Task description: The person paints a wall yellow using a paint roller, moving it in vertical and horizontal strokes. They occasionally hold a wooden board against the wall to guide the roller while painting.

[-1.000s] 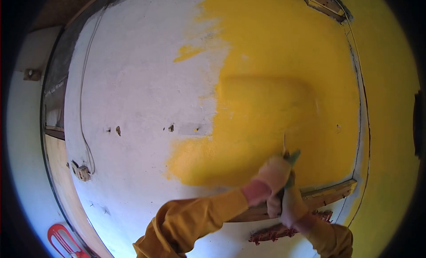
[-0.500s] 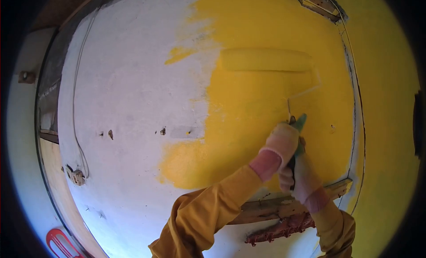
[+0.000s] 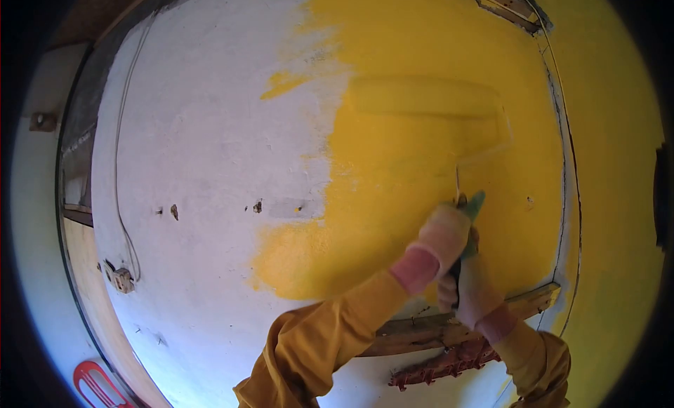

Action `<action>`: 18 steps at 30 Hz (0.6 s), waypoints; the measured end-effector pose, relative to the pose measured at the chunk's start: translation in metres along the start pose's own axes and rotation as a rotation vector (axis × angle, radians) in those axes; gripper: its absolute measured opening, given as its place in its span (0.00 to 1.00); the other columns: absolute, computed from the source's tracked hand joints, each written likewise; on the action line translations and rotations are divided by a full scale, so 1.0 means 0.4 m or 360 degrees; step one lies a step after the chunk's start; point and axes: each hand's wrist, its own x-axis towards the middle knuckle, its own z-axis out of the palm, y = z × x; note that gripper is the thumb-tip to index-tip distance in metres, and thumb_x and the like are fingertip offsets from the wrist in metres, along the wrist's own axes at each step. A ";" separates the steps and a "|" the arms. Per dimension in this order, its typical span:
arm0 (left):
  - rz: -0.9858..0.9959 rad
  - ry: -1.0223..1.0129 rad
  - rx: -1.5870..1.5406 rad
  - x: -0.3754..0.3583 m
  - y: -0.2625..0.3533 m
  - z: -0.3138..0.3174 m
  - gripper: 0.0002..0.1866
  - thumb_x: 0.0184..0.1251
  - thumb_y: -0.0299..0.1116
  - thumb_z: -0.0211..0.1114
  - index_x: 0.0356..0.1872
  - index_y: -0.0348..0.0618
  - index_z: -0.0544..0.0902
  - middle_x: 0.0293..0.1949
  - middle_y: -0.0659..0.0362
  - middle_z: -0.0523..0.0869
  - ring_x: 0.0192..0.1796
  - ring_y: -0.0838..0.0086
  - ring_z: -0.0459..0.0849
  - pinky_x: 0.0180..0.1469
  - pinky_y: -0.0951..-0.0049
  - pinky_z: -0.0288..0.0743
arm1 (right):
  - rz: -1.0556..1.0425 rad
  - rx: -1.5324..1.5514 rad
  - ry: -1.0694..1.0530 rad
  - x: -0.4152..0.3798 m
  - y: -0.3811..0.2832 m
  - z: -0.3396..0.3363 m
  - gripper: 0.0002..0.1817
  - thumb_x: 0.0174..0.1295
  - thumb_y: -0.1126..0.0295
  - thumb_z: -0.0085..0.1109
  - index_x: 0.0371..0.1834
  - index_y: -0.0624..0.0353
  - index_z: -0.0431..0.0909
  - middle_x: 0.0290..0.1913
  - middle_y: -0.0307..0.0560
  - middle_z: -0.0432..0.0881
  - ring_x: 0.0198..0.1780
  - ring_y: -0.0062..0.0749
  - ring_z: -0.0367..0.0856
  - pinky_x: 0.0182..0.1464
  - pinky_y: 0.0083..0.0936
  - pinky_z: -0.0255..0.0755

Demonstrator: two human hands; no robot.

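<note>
A wide paint roller (image 3: 425, 97), covered in yellow and blurred by motion, lies against the yellow-painted part of the wall (image 3: 393, 197). From its right end a thin wire frame bends down to a dark handle. Both of my hands wear pale gloves with pink cuffs. My left hand (image 3: 448, 229) is closed round the upper part of the handle, its green-tipped thumb pointing up. Lower down, my right hand (image 3: 476, 285) wraps the same handle; the grip hides most of it.
Unpainted white wall (image 3: 210, 127) spreads left, with small holes and a hanging cable ending at a socket box (image 3: 122, 280). Below my hands run a wooden rail (image 3: 414, 332) and a reddish rack (image 3: 442, 366). A red chair back (image 3: 98, 383) stands lower left.
Both hands have moved slightly down the wall with the roller. The wire frame has shifted a little down and to the right. The paint edge looks the same.
</note>
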 end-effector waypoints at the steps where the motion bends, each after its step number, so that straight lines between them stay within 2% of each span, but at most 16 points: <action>1: 0.0223 0.0087 0.0127 0.035 -0.080 0.020 0.28 0.60 0.59 0.52 0.32 0.38 0.77 0.23 0.53 0.80 0.28 0.66 0.80 0.32 0.69 0.74 | 0.0003 -0.0005 -0.0002 -0.021 0.019 0.001 0.32 0.57 0.31 0.28 0.17 0.46 0.62 0.08 0.34 0.56 0.08 0.26 0.56 0.13 0.27 0.53; 2: 0.0449 0.0173 0.0253 0.053 -0.122 0.033 0.29 0.58 0.60 0.54 0.28 0.38 0.76 0.23 0.54 0.79 0.23 0.66 0.78 0.29 0.67 0.72 | -0.0039 -0.0094 0.0058 -0.046 0.042 0.004 0.31 0.58 0.32 0.28 0.16 0.46 0.62 0.08 0.33 0.56 0.08 0.26 0.56 0.13 0.26 0.52; 4: 0.0422 0.0249 0.0288 0.024 -0.087 0.031 0.28 0.58 0.60 0.55 0.28 0.38 0.76 0.23 0.54 0.79 0.22 0.66 0.77 0.29 0.67 0.72 | -0.0100 -0.0179 0.0114 -0.046 0.043 0.003 0.30 0.59 0.33 0.29 0.16 0.45 0.61 0.08 0.33 0.56 0.08 0.26 0.56 0.13 0.26 0.50; 6: 0.0378 0.0321 0.0319 0.038 -0.046 0.019 0.28 0.58 0.60 0.55 0.27 0.39 0.76 0.22 0.54 0.79 0.22 0.67 0.77 0.29 0.68 0.72 | 0.0056 0.0077 0.0013 0.003 0.019 -0.013 0.31 0.58 0.32 0.28 0.16 0.46 0.62 0.08 0.34 0.56 0.08 0.27 0.55 0.13 0.27 0.49; 7: 0.0344 0.0164 0.0320 0.073 -0.016 0.000 0.20 0.59 0.47 0.56 0.42 0.41 0.72 0.27 0.53 0.80 0.30 0.65 0.79 0.35 0.68 0.74 | 0.0049 0.0080 0.0013 0.031 0.005 -0.019 0.31 0.58 0.32 0.28 0.16 0.46 0.62 0.08 0.34 0.56 0.08 0.27 0.55 0.13 0.27 0.49; 8: 0.0307 0.0002 0.0316 0.084 0.005 -0.006 0.23 0.59 0.35 0.57 0.57 0.43 0.68 0.33 0.51 0.80 0.39 0.64 0.82 0.42 0.69 0.75 | -0.0066 0.0073 -0.0080 0.057 -0.008 -0.027 0.32 0.57 0.31 0.28 0.15 0.47 0.62 0.08 0.34 0.56 0.07 0.27 0.54 0.13 0.27 0.49; 10: 0.0396 0.0056 0.0421 0.057 0.020 0.021 0.22 0.60 0.33 0.56 0.57 0.43 0.68 0.33 0.52 0.80 0.39 0.65 0.82 0.42 0.69 0.76 | -0.0208 0.0069 -0.0173 0.044 -0.025 -0.030 0.33 0.56 0.30 0.28 0.15 0.47 0.62 0.08 0.34 0.57 0.07 0.27 0.54 0.13 0.27 0.48; 12: 0.0466 0.0130 0.0510 0.050 -0.010 0.047 0.22 0.60 0.31 0.55 0.57 0.44 0.68 0.34 0.54 0.81 0.40 0.67 0.82 0.41 0.70 0.76 | -0.0034 0.0035 -0.0078 -0.028 -0.017 -0.026 0.31 0.58 0.32 0.30 0.16 0.47 0.62 0.08 0.33 0.55 0.08 0.26 0.53 0.14 0.25 0.47; 14: 0.0773 0.0462 0.0940 0.048 -0.052 0.091 0.24 0.58 0.27 0.53 0.59 0.45 0.66 0.34 0.55 0.81 0.39 0.67 0.82 0.38 0.68 0.77 | -0.0049 0.0028 -0.0061 -0.031 0.005 -0.052 0.30 0.58 0.33 0.30 0.16 0.47 0.61 0.08 0.33 0.55 0.08 0.25 0.53 0.14 0.24 0.46; 15: 0.0777 0.0452 0.0932 0.063 -0.056 0.094 0.24 0.58 0.27 0.53 0.59 0.45 0.66 0.34 0.55 0.81 0.39 0.67 0.82 0.38 0.68 0.77 | -0.0079 0.0017 -0.0043 -0.032 0.007 -0.064 0.30 0.59 0.33 0.31 0.16 0.46 0.61 0.08 0.32 0.54 0.09 0.25 0.52 0.14 0.23 0.46; 17: 0.0917 0.0163 0.1283 0.023 0.023 0.064 0.27 0.58 0.26 0.52 0.62 0.46 0.63 0.36 0.54 0.81 0.39 0.66 0.82 0.39 0.68 0.77 | -0.0062 0.0070 0.0015 -0.019 -0.033 -0.051 0.30 0.58 0.33 0.31 0.15 0.46 0.60 0.09 0.32 0.53 0.09 0.24 0.52 0.14 0.22 0.45; 18: 0.0927 0.0165 0.1285 0.055 0.047 0.054 0.27 0.58 0.26 0.52 0.62 0.46 0.63 0.36 0.54 0.81 0.39 0.66 0.82 0.39 0.68 0.77 | -0.0054 0.0124 0.0055 -0.008 -0.061 -0.041 0.30 0.58 0.33 0.32 0.15 0.46 0.60 0.09 0.31 0.53 0.09 0.23 0.52 0.14 0.22 0.45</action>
